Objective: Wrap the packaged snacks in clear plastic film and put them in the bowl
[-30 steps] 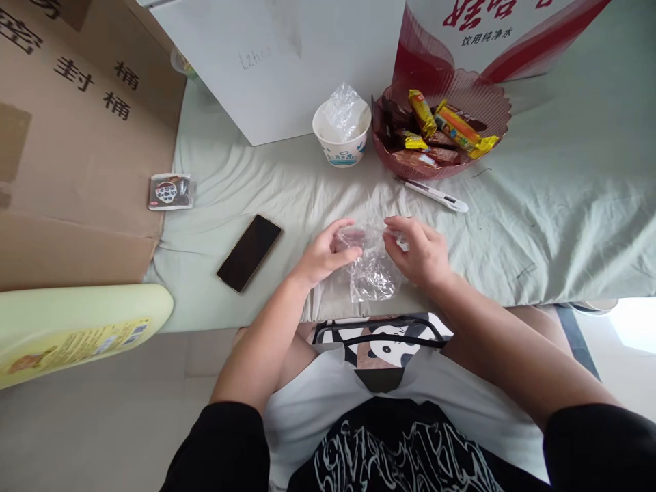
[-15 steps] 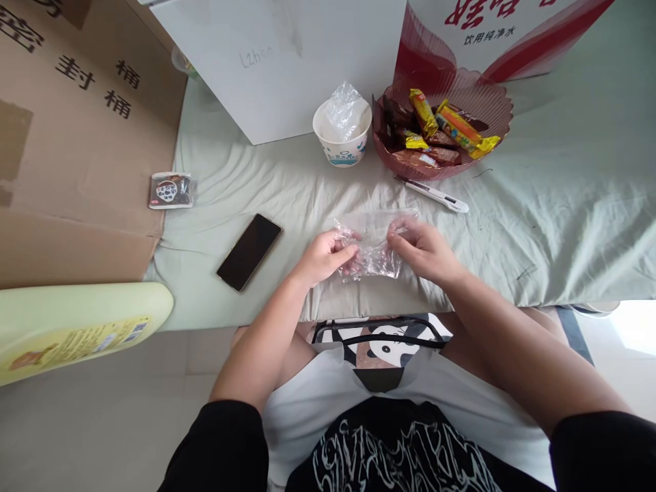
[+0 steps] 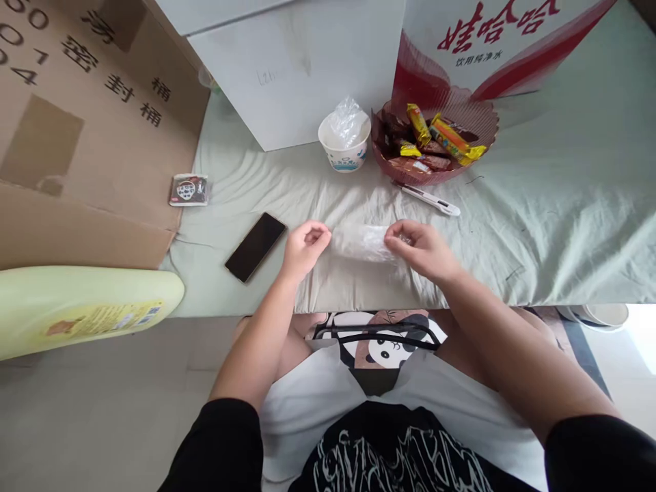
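A clear plastic bag (image 3: 361,242) is stretched sideways above the cloth near the front edge, blurred by motion. My left hand (image 3: 306,249) is closed in a pinch at the bag's left end; the film there is faint. At the other end, thumb and fingers of my right hand (image 3: 420,251) pinch the plastic, partly bunched under the fingers. Beyond the hands stands a paper cup (image 3: 344,161) with crumpled clear plastic in it. A white utility knife (image 3: 430,199) lies past my right hand. Left of my left hand is a dark phone (image 3: 255,247).
A pink ribbed bowl (image 3: 410,176) holds several wrapped snacks. White box (image 3: 318,75) and red-and-white water carton (image 3: 476,61) stand behind. A cardboard box (image 3: 102,171), a small packaged snack (image 3: 189,190) and a pale green bottle (image 3: 87,294) are at left.
My left hand has moved left, away from my right hand. The bag, crumpled between them before, is now drawn out lengthwise. The camera view has shifted slightly.
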{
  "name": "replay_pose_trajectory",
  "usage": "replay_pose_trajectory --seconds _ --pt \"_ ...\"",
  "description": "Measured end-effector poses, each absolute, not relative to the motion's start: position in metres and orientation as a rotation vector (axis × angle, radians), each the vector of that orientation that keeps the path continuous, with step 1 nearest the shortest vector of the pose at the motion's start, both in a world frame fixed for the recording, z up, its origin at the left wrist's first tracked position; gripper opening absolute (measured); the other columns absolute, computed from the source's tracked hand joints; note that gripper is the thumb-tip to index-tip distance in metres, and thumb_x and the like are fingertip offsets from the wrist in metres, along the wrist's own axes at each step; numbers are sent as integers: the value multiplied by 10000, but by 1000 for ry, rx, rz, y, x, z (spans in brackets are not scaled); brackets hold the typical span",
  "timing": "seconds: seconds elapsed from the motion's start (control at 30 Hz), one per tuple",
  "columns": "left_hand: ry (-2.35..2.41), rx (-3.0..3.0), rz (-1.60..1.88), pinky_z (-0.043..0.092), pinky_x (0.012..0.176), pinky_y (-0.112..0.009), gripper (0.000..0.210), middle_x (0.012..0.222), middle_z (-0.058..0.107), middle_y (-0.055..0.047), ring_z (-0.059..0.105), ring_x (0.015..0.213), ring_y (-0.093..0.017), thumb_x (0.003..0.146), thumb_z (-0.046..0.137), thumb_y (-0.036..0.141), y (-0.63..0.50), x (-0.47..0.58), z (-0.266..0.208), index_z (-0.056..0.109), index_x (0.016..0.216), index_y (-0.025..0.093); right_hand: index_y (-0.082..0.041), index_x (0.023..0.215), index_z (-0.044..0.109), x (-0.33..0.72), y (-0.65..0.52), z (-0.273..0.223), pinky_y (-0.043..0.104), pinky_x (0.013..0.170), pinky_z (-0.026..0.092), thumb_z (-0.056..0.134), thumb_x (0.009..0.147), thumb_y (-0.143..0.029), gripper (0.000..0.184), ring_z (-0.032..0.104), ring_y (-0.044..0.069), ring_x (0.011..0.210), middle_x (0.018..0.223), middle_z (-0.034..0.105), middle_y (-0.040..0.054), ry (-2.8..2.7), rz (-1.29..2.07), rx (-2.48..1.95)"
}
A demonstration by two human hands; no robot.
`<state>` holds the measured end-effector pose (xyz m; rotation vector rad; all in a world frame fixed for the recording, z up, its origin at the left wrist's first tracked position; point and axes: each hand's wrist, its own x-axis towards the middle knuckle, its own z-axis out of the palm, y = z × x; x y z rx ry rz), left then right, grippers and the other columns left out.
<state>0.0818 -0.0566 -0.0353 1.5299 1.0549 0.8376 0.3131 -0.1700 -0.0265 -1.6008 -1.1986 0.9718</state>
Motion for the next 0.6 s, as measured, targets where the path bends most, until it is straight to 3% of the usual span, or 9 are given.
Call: replay_pose_trajectory --seconds 0.07,0.13,0.2,0.27,0.33,0.43,0.6 --pt "1210 1707 1017 507 724 -289 153 725 648 1 610 713 -140 771 716 329 -66 88 -31 625 767 207 -227 1129 613 311 -170 -29 358 695 459 673 743 -375 417 556 186 642 764 644 -1 -1180 735 -1774" --pt "1184 1849 1016 523 781 -300 134 768 664 -4 636 768 -150 825 678 329 -76 101 -24 613 811 213 -240 1220 567 309 -169 -29 374 728 471 669 714 -315 521 588 207 692 829 675 6 -1117 589 -1812" --pt "1071 1953 892 533 887 -331 180 955 718 -44 674 936 -186 846 685 365 -84 119 -17 637 934 215 -240 1064 610 308 -167 -27 371 739 470 652 723 -312 351 602 212 729 831 674 17 -1066 553 -1792" --pt "965 1980 751 509 1010 -376 395 1241 694 -93 642 1173 -243 826 736 431 -86 139 -11 626 1143 223 -235 852 590 309 -165 -24 345 706 449 650 726 -330 169 567 187 698 769 629 7 -1033 605 -1734" --pt "800 1906 578 496 1047 -402 571 1371 640 -116 604 1272 -282 831 736 528 -83 155 -8 573 1294 235 -236 778 531 309 -163 -20 315 657 417 661 723 -356 185 509 151 650 727 571 -16 -1000 768 -1574" --pt "558 1724 410 527 961 -386 621 1229 699 -112 661 1150 -285 856 658 673 -75 169 -11 606 1274 217 -253 877 484 311 -158 -14 289 637 412 679 710 -377 285 498 131 646 765 549 -41 -893 1080 -1207" --pt "771 1837 517 510 747 -326 544 869 697 -63 658 830 -214 867 611 701 -51 167 -12 704 918 168 -290 1086 461 320 -146 -9 340 778 488 685 684 -346 464 621 170 784 871 633 -33 -760 1254 -1030"
